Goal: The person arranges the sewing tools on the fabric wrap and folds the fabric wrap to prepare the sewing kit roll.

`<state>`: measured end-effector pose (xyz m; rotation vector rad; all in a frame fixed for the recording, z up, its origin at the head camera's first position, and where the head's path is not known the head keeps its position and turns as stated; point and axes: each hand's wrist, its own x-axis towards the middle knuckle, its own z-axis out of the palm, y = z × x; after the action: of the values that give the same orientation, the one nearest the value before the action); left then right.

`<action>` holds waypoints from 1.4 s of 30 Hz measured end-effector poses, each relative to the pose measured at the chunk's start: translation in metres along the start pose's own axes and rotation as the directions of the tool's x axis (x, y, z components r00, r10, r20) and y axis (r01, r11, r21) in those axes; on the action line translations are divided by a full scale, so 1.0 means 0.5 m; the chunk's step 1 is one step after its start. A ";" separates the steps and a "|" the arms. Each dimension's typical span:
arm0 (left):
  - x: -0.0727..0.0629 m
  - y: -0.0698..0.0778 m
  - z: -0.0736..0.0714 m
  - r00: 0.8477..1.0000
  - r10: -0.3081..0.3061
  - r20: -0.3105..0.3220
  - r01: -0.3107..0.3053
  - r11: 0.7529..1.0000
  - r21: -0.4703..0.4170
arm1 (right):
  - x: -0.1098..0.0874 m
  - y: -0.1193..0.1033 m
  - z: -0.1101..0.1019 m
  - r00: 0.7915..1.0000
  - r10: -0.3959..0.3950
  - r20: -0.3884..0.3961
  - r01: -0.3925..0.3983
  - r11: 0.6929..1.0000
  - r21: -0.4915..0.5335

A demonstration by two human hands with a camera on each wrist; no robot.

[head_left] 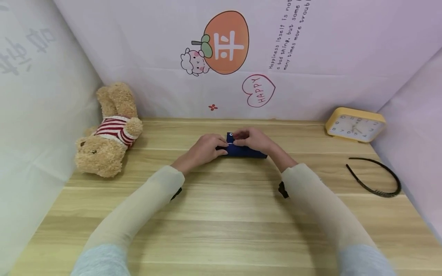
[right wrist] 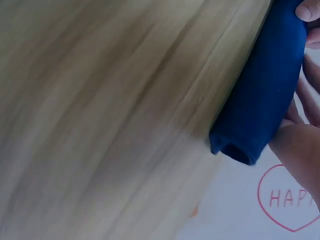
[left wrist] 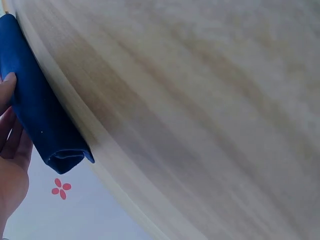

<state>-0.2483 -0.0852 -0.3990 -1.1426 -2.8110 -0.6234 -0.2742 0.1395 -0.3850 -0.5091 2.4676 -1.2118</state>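
A dark blue fabric roll (head_left: 246,151) lies lengthwise on the table near its back edge, between both hands. A small tab (head_left: 229,137) with a pale ring on it stands up from the roll's top, a thin white bit at its base. My left hand (head_left: 207,148) grips the roll's left part, thumb in front and fingers behind. With curled fingers, my right hand (head_left: 253,140) holds the roll beside the tab. In the left wrist view, one end of the roll (left wrist: 42,105) shows folded layers; the right wrist view shows the other hollow end of the roll (right wrist: 260,95).
A teddy bear (head_left: 103,143) in a striped top lies at the left by the wall. At the right stand a yellow clock (head_left: 355,124) and, nearer, a black headband (head_left: 386,191) lying on the wooden table (head_left: 221,230). A printed white cloth (head_left: 155,57) hangs behind.
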 end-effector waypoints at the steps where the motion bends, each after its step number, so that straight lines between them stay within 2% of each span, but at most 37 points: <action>1: 0.001 -0.001 0.001 1.000 0.000 -0.002 0.000 1.000 -0.001 | 0.003 0.000 0.000 1.000 0.024 -0.020 -0.023 0.999 0.042; 5: 0.002 -0.005 0.004 1.000 0.009 -0.027 -0.009 1.000 -0.016 | 0.020 0.000 -0.001 0.989 0.133 -0.068 -0.115 0.969 0.221; 10: -0.001 -0.010 0.009 0.998 0.027 -0.064 -0.030 0.999 -0.036 | 0.036 0.003 -0.003 0.969 0.244 -0.024 -0.216 0.896 0.387; 15: -0.007 -0.014 0.014 0.992 0.065 -0.105 -0.067 0.997 -0.023 | 0.045 0.009 -0.004 0.962 0.271 0.010 -0.245 0.855 0.457; 21: -0.007 -0.012 0.014 0.990 0.081 -0.116 -0.081 0.997 0.003 | 0.048 0.013 -0.004 0.967 0.253 0.010 -0.225 0.843 0.488; 25: -0.007 -0.011 0.014 0.991 0.072 -0.114 -0.071 0.997 0.011 | 0.044 0.012 -0.004 0.974 0.225 -0.003 -0.198 0.862 0.467; 29: -0.007 -0.012 0.016 0.991 0.070 -0.117 -0.068 0.997 0.018 | 0.040 0.010 0.000 0.984 0.178 -0.023 -0.159 0.926 0.342; 32: -0.007 -0.011 0.016 0.991 0.069 -0.113 -0.067 0.998 0.020 | 0.036 0.008 0.003 0.990 0.136 -0.039 -0.122 0.962 0.246; 36: -0.008 -0.009 0.014 0.994 0.050 -0.096 -0.048 0.999 0.021 | 0.027 0.005 0.002 0.995 0.088 -0.037 -0.080 0.982 0.170; 42: -0.007 -0.008 0.011 0.996 0.018 -0.085 -0.016 1.000 0.022 | 0.017 0.004 -0.002 0.999 0.025 -0.025 -0.022 0.995 0.095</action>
<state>-0.2478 -0.0881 -0.4059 -1.1072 -2.7271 -0.6243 -0.2827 0.1374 -0.3871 -0.4401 2.4165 -1.3271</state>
